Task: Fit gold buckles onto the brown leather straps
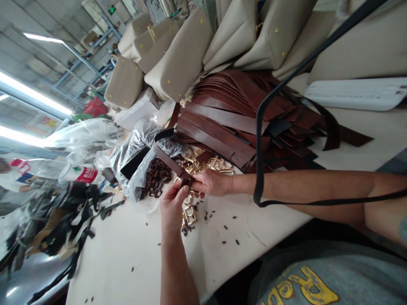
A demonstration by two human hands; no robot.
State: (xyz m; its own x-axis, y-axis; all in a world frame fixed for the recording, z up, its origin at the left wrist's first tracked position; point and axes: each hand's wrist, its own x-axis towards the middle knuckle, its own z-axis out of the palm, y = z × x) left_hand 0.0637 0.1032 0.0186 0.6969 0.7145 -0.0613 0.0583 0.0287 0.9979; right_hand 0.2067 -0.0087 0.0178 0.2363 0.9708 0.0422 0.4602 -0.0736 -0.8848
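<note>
A dark brown strap (167,160) runs from my fingers up past the plastic bag and bends over, its black underside showing at the bend. My left hand (173,201) pinches the strap end between thumb and fingers, beside a small brown loop. My right hand (211,183) is closed on the same end from the other side, its fingertips close to my left thumb. Gold buckles (190,215) lie under and around my hands. Next to them is a heap of small brown loops (156,176), partly on a clear plastic bag (136,190).
Stacked brown straps (222,118) lie behind my right hand. Beige bags (181,55) stand beyond them. A black cord (260,140) hangs across the view over my right forearm. Bottles (78,173) and dark scraps (60,220) are at the left. Small black bits dot the white table (127,237).
</note>
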